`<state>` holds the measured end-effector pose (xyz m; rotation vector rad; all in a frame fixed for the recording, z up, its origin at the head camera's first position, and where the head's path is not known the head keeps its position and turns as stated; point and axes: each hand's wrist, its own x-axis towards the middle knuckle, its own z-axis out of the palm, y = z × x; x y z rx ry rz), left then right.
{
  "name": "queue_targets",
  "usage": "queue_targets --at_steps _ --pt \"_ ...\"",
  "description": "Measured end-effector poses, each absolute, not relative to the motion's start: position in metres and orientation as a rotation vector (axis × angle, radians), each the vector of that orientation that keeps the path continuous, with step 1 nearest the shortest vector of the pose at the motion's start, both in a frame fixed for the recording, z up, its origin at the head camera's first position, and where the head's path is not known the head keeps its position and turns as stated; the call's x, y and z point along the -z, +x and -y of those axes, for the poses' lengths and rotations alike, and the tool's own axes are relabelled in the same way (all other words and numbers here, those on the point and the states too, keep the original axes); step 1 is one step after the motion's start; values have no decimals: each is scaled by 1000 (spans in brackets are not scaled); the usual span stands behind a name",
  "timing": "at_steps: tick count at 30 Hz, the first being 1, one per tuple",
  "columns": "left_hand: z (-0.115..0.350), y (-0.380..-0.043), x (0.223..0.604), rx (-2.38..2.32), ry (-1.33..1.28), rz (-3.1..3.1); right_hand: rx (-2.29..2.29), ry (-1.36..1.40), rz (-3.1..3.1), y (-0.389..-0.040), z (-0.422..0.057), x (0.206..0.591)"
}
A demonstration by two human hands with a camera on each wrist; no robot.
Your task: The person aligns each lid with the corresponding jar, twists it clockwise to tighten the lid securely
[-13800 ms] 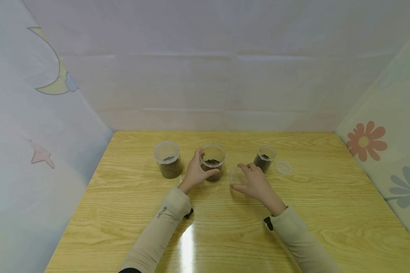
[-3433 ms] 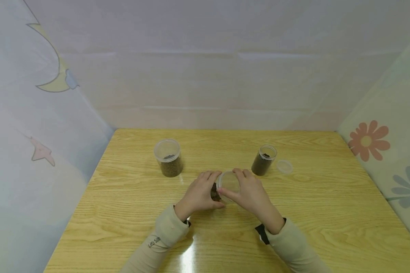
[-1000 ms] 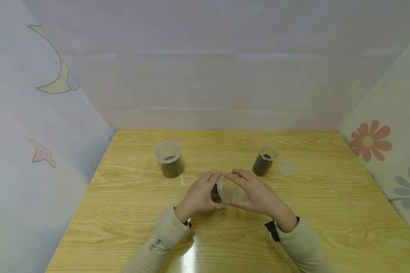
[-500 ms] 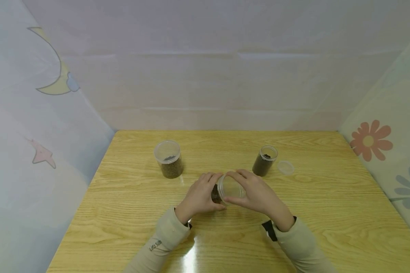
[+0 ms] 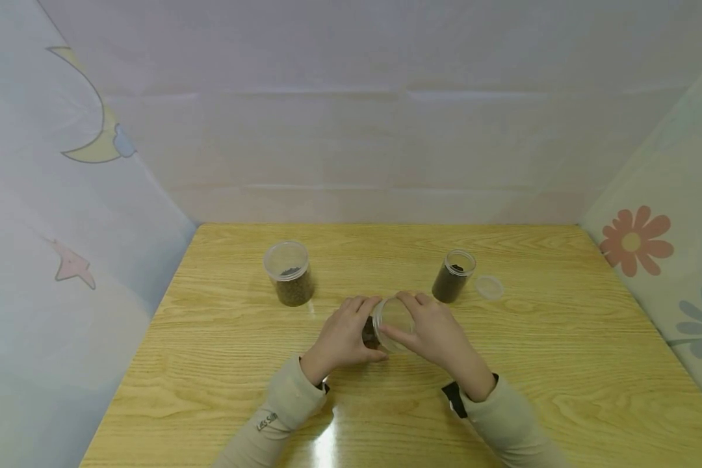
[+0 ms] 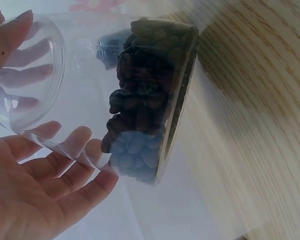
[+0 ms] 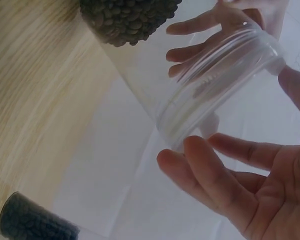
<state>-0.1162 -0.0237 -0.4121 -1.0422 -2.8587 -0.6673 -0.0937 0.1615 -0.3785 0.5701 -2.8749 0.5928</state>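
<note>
A clear round jar [image 5: 370, 332] part-filled with dark beans [image 6: 140, 95] is tilted on its side, mouth to the right, close over the table. Around its body curl the fingers and thumb of my left hand [image 5: 340, 335]. At its mouth is a clear screw lid [image 5: 395, 324], which my right hand [image 5: 435, 330] grips by the rim with fingers and thumb spread. In the right wrist view, ridged rings [image 7: 215, 82] show at this end of the jar. Beans lie toward the jar's base, seen through its wall in the left wrist view.
At the back left stands a similar wide jar [image 5: 293, 286] with dark contents. A slimmer jar [image 5: 449, 284] of dark contents stands at the back right, its mouth uncovered, beside a small clear lid [image 5: 489, 287] lying flat on the wooden table [image 5: 240, 364].
Since the oldest frame, the jar has come forward and been tilted, and the lid taken up to its mouth. Lately my right hand has turned around the rim; the left stays still.
</note>
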Motion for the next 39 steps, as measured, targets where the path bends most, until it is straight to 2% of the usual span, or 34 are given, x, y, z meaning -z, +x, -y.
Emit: queue_targets --at_steps 8,21,31,39 --pt "23 -116 413 666 -1036 2868 -583 426 2965 -92 -153 377" --pt "24 -113 414 646 -1046 2845 -560 391 2979 -91 -151 371" --pt "22 -113 412 640 -1051 2842 -444 452 2982 -90 -157 365" --pt "21 -114 413 624 -1050 2852 -680 670 2771 -89 -173 365"
